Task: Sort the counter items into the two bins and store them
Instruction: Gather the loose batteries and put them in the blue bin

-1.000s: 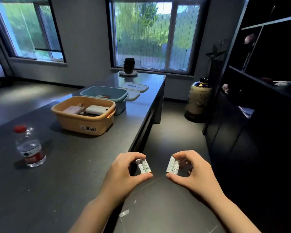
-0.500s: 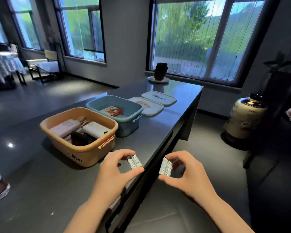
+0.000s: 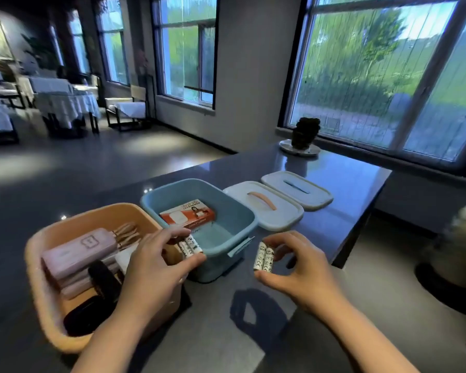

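Both hands have closed in on the bins. Left hand (image 3: 156, 261) pinches batteries (image 3: 190, 246) over the blue bin (image 3: 237, 232); right hand (image 3: 293, 267) pinches another battery pair (image 3: 263, 259) beside it

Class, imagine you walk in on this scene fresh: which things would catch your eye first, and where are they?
Probably the two hands in front: the left hand pinches a pair of white batteries at the blue bin, the right hand pinches another pair over the counter. Left of them stands the orange bin, already filled.
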### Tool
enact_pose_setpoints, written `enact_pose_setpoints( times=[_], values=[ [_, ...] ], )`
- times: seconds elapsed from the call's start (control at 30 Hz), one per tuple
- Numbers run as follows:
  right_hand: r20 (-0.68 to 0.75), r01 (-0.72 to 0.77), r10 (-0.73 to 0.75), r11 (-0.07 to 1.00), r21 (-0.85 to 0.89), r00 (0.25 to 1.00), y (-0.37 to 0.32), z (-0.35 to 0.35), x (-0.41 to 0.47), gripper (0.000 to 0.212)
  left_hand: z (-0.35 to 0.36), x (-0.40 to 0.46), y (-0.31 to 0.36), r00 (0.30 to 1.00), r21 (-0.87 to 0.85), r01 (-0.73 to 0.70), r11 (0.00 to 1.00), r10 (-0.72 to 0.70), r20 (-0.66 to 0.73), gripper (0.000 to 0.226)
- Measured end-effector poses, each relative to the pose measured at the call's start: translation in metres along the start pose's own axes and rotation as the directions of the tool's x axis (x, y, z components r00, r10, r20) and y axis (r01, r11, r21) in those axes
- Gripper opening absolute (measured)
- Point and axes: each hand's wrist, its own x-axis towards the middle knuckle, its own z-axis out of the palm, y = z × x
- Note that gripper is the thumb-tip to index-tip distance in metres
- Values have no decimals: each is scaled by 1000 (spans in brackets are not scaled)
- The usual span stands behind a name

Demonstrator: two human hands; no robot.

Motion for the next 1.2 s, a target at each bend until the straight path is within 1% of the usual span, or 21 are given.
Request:
enact_pose_setpoints(
  times=[0.07, 0.2, 0.33, 0.4, 0.47, 0.57, 0.67, 0.77, 0.83, 0.9, 1.03, 1.1, 1.2],
  values=[
    [15, 19, -19, 999, 41, 1000, 13, 6, 25, 47, 8, 19, -6, 999, 10, 41, 999, -41, -20, 42],
    [118, 54, -65, 994, 97, 991, 36, 25, 70, 47, 16, 37, -18, 993, 73, 108, 991, -105, -45, 45],
    [214, 95, -131, 981, 171, 968, 59, 50, 127, 49, 23, 54, -30, 971, 148, 193, 970, -167, -170, 45],
    [302, 128, -185, 971, 200, 935, 66, 61, 151, 49, 27, 59, -32, 942, 163, 260, 952, -213, -259, 44],
    [389, 177, -249, 961, 213, 887, 71, 69, 173, 50, 32, 65, -32, 912, 150, 292, 944, -228, -341, 43],
    [486, 256, -340, 938, 233, 805, 80, 81, 204, 50, 45, 76, -32, 874, 146, 332, 932, -245, -419, 42],
    [560, 288, -378, 926, 245, 737, 84, 97, 231, 50, 49, 80, -30, 836, 136, 381, 915, -277, -474, 43],
    [616, 293, -379, 925, 241, 691, 76, 123, 254, 52, 42, 76, -30, 814, 196, 447, 873, -305, -495, 45],
    [652, 300, -379, 924, 235, 656, 65, 146, 267, 55, 38, 75, -29, 800, 205, 472, 858, -318, -509, 45],
    [676, 318, -375, 924, 214, 635, 51, 172, 277, 55, 35, 78, -28, 812, 224, 469, 855, -317, -490, 46],
    [718, 326, -353, 927, 183, 600, 32, 220, 287, 51, 31, 85, -30, 835, 266, 458, 848, -308, -456, 51],
    [741, 324, -330, 933, 159, 585, 29, 241, 286, 57, 28, 86, -33, 830, 266, 462, 846, -308, -465, 51],
    [755, 302, -280, 946, 114, 593, 30, 261, 282, 62, 26, 85, -36, 830, 262, 470, 843, -321, -457, 50]
  ],
)
